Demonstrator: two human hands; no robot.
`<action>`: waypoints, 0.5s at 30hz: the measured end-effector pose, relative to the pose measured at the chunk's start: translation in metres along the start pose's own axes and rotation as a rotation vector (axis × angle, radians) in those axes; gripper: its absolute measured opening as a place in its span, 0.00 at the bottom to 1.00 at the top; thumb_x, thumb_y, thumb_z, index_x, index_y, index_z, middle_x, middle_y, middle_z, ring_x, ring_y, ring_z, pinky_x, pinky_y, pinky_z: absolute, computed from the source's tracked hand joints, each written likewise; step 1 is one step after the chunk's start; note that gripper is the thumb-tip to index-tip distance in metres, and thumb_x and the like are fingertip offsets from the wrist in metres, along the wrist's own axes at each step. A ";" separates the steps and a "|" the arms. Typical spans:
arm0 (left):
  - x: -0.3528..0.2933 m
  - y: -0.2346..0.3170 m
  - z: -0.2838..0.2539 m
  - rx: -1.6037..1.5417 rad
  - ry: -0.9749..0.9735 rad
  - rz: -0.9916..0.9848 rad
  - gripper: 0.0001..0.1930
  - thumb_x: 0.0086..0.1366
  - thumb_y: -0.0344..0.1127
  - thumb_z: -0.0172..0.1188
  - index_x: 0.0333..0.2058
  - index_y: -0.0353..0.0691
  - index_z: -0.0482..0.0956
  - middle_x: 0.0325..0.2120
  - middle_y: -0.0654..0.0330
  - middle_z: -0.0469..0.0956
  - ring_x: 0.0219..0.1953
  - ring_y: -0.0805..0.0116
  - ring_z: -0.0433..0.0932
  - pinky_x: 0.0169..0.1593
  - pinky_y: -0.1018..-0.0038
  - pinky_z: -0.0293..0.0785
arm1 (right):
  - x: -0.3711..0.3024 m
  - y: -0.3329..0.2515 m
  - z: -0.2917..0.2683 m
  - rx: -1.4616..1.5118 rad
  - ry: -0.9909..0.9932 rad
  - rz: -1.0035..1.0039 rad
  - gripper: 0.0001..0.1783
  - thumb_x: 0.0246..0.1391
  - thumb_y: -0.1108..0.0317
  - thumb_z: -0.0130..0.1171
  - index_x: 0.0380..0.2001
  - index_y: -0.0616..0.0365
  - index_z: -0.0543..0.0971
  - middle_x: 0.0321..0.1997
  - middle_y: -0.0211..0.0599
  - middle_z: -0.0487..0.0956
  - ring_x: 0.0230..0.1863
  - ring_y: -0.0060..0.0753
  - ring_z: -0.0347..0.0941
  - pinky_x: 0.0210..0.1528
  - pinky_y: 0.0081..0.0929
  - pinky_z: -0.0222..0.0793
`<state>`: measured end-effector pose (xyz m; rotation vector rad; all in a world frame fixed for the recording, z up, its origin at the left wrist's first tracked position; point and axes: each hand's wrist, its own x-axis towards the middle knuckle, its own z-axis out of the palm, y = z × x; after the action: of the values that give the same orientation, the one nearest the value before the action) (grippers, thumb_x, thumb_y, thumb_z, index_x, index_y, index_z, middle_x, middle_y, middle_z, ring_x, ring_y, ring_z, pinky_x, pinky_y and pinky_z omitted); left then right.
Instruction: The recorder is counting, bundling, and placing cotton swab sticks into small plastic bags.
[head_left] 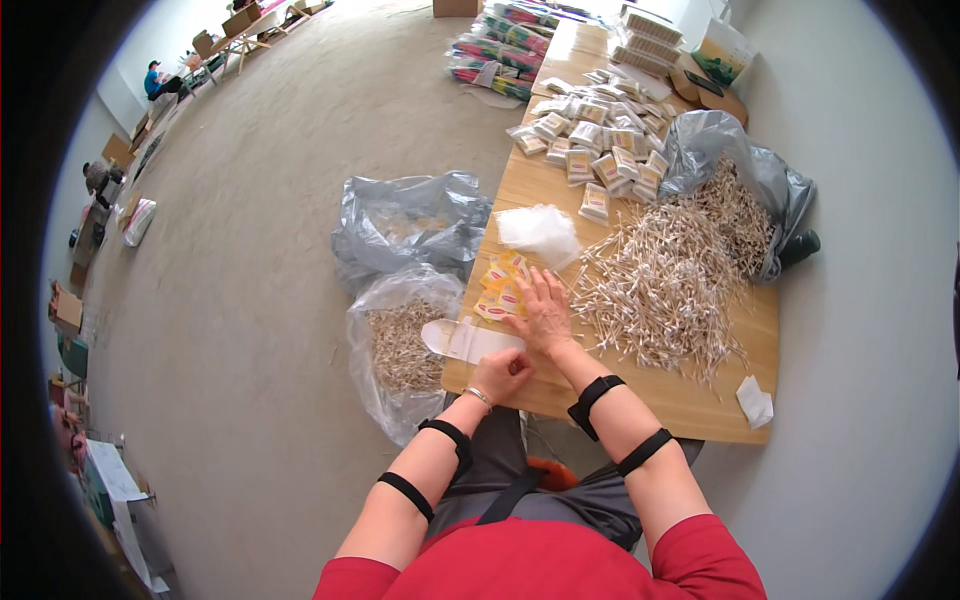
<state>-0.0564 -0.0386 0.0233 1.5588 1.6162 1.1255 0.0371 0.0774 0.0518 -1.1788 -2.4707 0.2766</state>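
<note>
My right hand (545,312) is open, its fingers spread over a small pile of yellow and white printed cards (497,300) at the table's left edge. The fingertips touch or hover just over the pile's right side. My left hand (503,375) is closed with its fingers curled, near the table's front edge; whatever it may hold is hidden. Just beyond that hand lies a flat white strip (468,341) with a rounded end that juts over the left edge. A stack of clear plastic bags (540,233) rests beyond the cards.
Loose cotton swabs (660,285) are heaped on the right, spilling from a grey bag (712,150). Packed swab packets (600,140) pile up farther back. A white paper piece (755,402) lies at the near right corner. Left of the table stands a plastic bag of swabs (405,345).
</note>
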 end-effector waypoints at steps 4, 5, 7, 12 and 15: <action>0.001 0.000 0.000 -0.007 -0.026 -0.027 0.08 0.51 0.32 0.66 0.24 0.37 0.76 0.17 0.60 0.77 0.19 0.74 0.76 0.25 0.77 0.73 | -0.023 -0.002 -0.001 0.118 0.020 0.054 0.33 0.43 0.55 0.64 0.53 0.52 0.68 0.62 0.41 0.60 0.64 0.44 0.50 0.66 0.42 0.41; 0.000 -0.001 0.000 0.004 -0.027 -0.040 0.08 0.51 0.33 0.66 0.24 0.38 0.76 0.17 0.60 0.77 0.18 0.74 0.75 0.25 0.77 0.73 | -0.034 -0.003 -0.002 0.085 0.071 0.093 0.31 0.43 0.57 0.63 0.52 0.52 0.69 0.61 0.41 0.60 0.64 0.44 0.50 0.65 0.43 0.42; -0.002 -0.002 -0.001 0.010 -0.037 -0.050 0.08 0.50 0.33 0.67 0.24 0.38 0.76 0.17 0.60 0.77 0.18 0.74 0.75 0.25 0.77 0.73 | -0.054 -0.002 -0.008 0.045 0.124 0.140 0.29 0.44 0.59 0.62 0.51 0.52 0.70 0.60 0.41 0.61 0.64 0.44 0.50 0.65 0.43 0.42; 0.000 -0.004 0.002 0.023 -0.008 -0.005 0.08 0.50 0.32 0.68 0.23 0.38 0.76 0.17 0.62 0.77 0.18 0.76 0.75 0.24 0.79 0.72 | -0.094 0.035 -0.025 -0.245 0.217 0.339 0.26 0.47 0.61 0.58 0.51 0.53 0.70 0.61 0.39 0.61 0.64 0.44 0.49 0.65 0.45 0.43; 0.000 -0.010 0.003 0.019 -0.001 0.031 0.08 0.50 0.32 0.68 0.23 0.38 0.76 0.16 0.62 0.77 0.17 0.77 0.75 0.23 0.80 0.72 | -0.113 0.050 -0.029 -0.194 0.151 0.273 0.26 0.49 0.61 0.55 0.53 0.53 0.69 0.63 0.38 0.59 0.65 0.46 0.48 0.66 0.45 0.41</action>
<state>-0.0581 -0.0373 0.0132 1.6013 1.6115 1.1289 0.1488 0.0206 0.0318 -1.5605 -2.2443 0.0191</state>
